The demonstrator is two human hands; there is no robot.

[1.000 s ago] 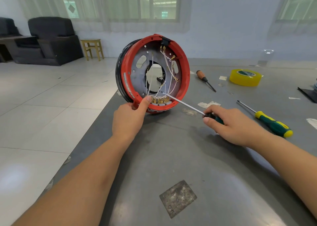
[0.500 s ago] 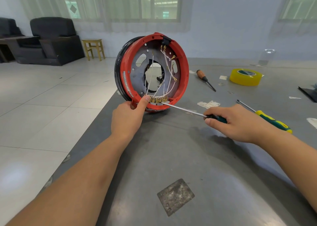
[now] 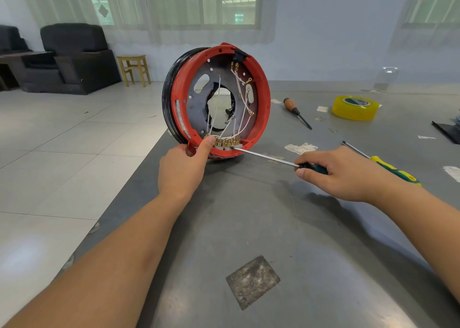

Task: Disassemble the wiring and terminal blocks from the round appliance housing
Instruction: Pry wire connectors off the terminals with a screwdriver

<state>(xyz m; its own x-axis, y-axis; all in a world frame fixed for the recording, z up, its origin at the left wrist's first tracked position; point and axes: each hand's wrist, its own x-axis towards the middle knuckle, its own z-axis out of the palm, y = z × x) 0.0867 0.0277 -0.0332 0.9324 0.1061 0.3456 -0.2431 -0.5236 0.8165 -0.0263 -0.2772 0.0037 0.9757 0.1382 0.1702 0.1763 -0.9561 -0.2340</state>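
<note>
A round red and black appliance housing (image 3: 263,98) stands on edge on the grey table (image 3: 273,228), its open side facing me. White wires (image 3: 242,111) run across its grey inner plate down to a row of brass terminals (image 3: 225,142) at the bottom rim. My left hand (image 3: 183,168) grips the lower rim, thumb pressed beside the terminals. My right hand (image 3: 341,172) grips the dark handle of a long screwdriver (image 3: 263,156), whose tip touches the right end of the terminal row.
A green and yellow screwdriver (image 3: 388,166) lies just behind my right hand. A wooden-handled screwdriver (image 3: 295,111) and a yellow tape roll (image 3: 356,107) lie further back. The table's left edge runs close to the housing; tiled floor, a stool (image 3: 134,69) and sofa beyond.
The screwdriver tip has dropped from above the terminals to the right end of the terminal row. My right hand shifted slightly right. The left hand keeps its hold on the rim.
</note>
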